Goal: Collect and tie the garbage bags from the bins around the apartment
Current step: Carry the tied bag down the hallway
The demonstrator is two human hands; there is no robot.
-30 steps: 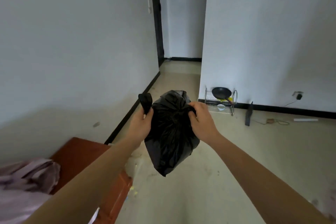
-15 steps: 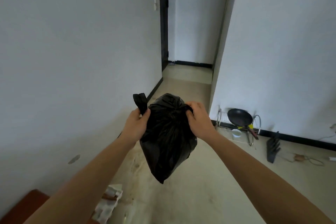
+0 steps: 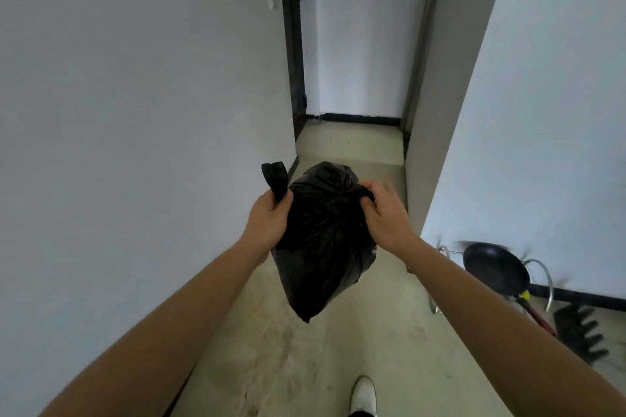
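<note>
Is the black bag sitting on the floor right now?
No, the bag hangs clear of the floor, gripped at its top by the left hand and the right hand.

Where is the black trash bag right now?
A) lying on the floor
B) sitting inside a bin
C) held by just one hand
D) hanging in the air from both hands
D: the left hand grips one top strip of the garbage bag and the right hand pinches the other side, so it hangs above the floor.
</note>
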